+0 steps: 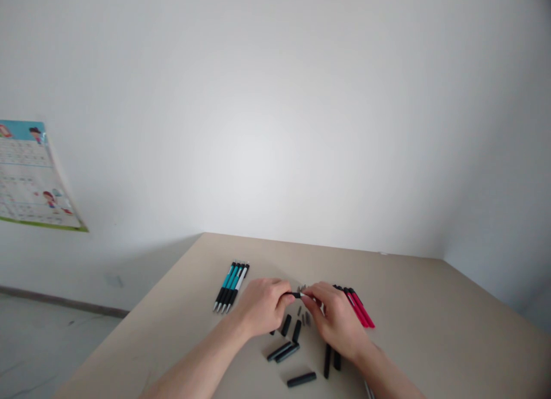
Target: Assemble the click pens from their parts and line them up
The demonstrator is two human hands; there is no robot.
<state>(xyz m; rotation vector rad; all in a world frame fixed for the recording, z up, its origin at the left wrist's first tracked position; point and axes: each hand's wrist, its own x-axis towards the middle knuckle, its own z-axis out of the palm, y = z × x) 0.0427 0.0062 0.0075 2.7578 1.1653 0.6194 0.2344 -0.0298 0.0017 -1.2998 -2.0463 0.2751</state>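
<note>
My left hand [266, 305] is closed around one end of a small pen part [296, 295], dark with a whitish end. The fingertips of my right hand [333, 314] pinch that whitish end, so both hands meet on it above the table. Most of the part is hidden by the fingers. Beneath and in front of the hands lie several black tube-like pen pieces [301, 379]. Several small grey metallic pieces [307, 318] sit between the hands. Left of my left hand is a row of pens [231, 287] with teal or white barrels and black grips.
Several red barrels with black ends [359, 308] lie right of my right hand, partly covered by it. The beige table [413, 307] meets a white wall behind. A printed poster [37, 175] hangs on the wall at left. Slim silvery pieces [369, 389] show beside my right forearm.
</note>
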